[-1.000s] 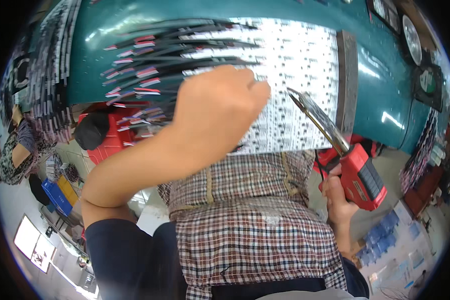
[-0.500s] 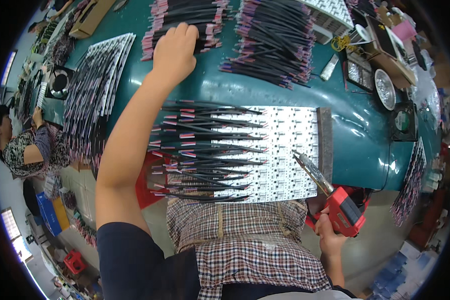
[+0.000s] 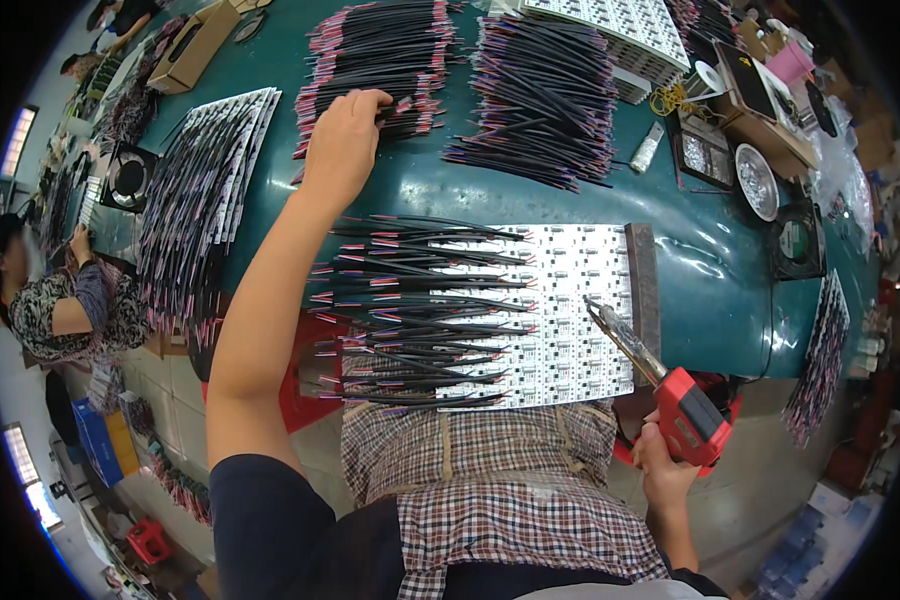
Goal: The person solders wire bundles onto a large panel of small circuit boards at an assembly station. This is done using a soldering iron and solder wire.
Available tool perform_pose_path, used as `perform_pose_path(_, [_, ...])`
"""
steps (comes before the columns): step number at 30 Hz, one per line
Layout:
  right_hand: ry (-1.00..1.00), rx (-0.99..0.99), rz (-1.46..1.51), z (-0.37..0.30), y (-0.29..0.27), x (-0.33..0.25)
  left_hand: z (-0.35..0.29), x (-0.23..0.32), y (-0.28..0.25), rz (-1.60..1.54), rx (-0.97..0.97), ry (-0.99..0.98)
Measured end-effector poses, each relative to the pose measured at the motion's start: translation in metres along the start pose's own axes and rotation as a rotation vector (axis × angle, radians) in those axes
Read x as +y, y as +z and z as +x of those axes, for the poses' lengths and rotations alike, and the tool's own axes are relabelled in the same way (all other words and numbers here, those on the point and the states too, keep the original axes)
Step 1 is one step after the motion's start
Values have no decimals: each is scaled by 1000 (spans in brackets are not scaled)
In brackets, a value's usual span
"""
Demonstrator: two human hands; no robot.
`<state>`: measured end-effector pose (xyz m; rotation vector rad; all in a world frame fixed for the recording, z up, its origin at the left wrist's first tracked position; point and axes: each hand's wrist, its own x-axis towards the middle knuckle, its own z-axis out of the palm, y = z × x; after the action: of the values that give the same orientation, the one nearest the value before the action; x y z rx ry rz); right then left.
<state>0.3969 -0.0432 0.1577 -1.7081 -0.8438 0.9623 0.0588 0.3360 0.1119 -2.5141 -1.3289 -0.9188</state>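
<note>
The teal bench [image 3: 440, 190] fills most of the view, and the largest thing on it is the white panel of small circuit boards [image 3: 560, 310] at its near edge, with black and red wires [image 3: 410, 310] already fanned across its left half. Beyond it lie two heaps of cut wires, the left heap [image 3: 380, 60] and a darker right heap [image 3: 545, 100]. The left hand [image 3: 342, 145] reaches far over the panel, and its fingers curl down onto the near edge of the left heap, seemingly pinching a few wires, though the exact grip is hidden under the knuckles. The right hand [image 3: 662, 462] is closed around the red grip of a soldering iron [image 3: 660, 375], held off the bench edge with its tip hovering just over the panel's lower right corner. A likely risk is that the hot tip drifts onto the boards or wire insulation while attention is on the far reach, or that the outstretched forearm sweeps the laid wires out of line. To the right, an open cardboard box [image 3: 760, 100] holds small parts too small to identify, and a round metal dish [image 3: 756, 180] beside it looks shiny, contents unclear.
</note>
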Motion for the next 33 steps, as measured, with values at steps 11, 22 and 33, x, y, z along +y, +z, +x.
perform_pose_path(11, [50, -11, 36, 2, 4, -5, -2, 9, -53, -858, 424, -492])
perform_pose_path(22, [15, -6, 95, 4, 5, -2, 3, 26, -51, -898, 338, -630])
perform_pose_path(33, [23, -9, 9, -5, 5, -1, -18, 159, -71, -450, -417, -86])
